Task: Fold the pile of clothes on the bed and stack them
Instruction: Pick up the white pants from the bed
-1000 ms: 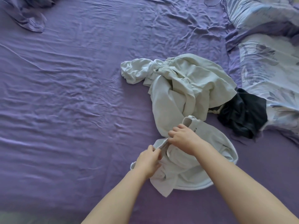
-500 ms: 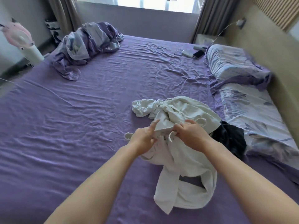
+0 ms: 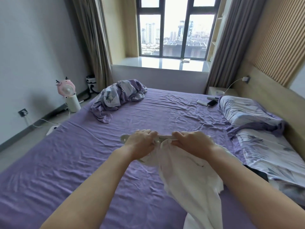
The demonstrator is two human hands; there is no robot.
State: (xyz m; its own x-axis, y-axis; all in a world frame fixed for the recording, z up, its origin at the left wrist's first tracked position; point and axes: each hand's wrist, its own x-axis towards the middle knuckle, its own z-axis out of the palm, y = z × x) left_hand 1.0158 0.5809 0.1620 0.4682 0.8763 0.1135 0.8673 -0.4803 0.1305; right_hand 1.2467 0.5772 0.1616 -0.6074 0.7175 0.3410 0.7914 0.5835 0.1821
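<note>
Two bare forearms, no sleeves in view; left hand (image 3: pixel 142 142) and right hand (image 3: pixel 193 142) ungloved (no rings visible).

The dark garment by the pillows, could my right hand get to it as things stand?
Probably not yet: the right hand grips the white garment, as does the left hand. The dark garment lies close beside the right forearm, nothing covering its visible part.

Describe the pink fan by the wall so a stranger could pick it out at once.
Start at the purple bed and look off its left side to the floor by the white wall. There stands the small fan on a white cylinder base, the only pink thing there, round-faced with little antlers on top.
</note>
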